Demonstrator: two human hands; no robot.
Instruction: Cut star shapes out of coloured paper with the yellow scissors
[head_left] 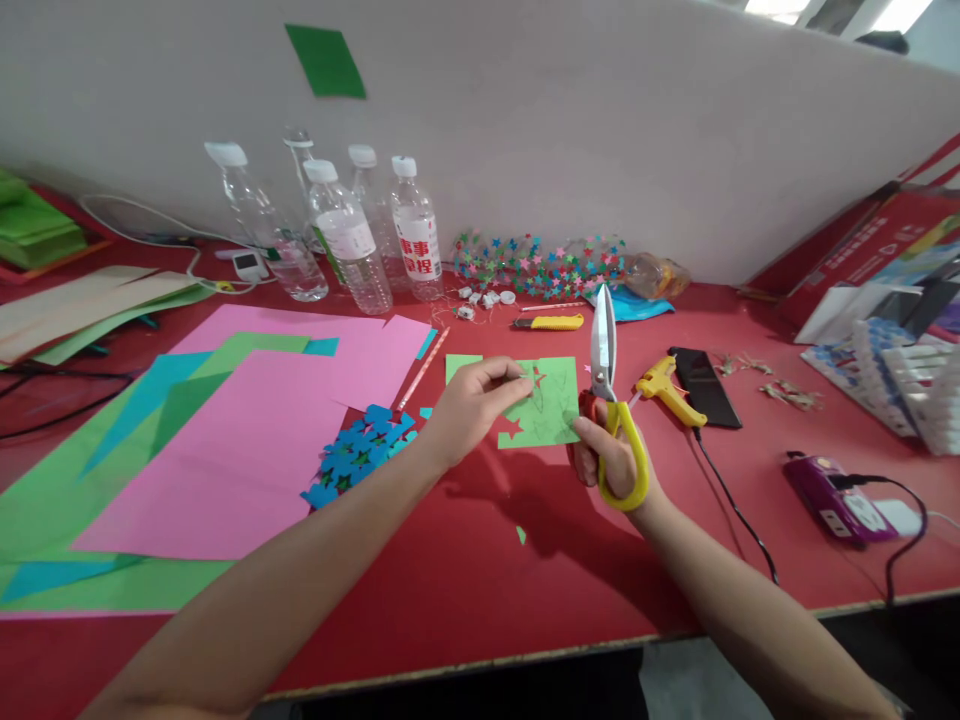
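Observation:
My right hand [611,460] is wrapped round the handles of the scissors [602,345], one yellow and one red. The blades point up and away, pressed together. Its thumb also lies on the right edge of a light green paper sheet [559,405] with pencilled star outlines. Star-shaped holes in the sheet let the red table show through. On its left part, my left hand [480,405] is closed in a pinch at the paper beside one hole; exactly which bit the fingertips grip is partly hidden. Cut blue stars [360,450] are heaped left of my left forearm.
Pink sheets [217,450] overlap green and blue ones at left. Several plastic bottles [349,245] stand behind; a star-covered bottle [540,265] lies by the wall. A yellow cutter [551,322], glue gun [671,392], phone [705,385] and purple power strip [836,500] lie around.

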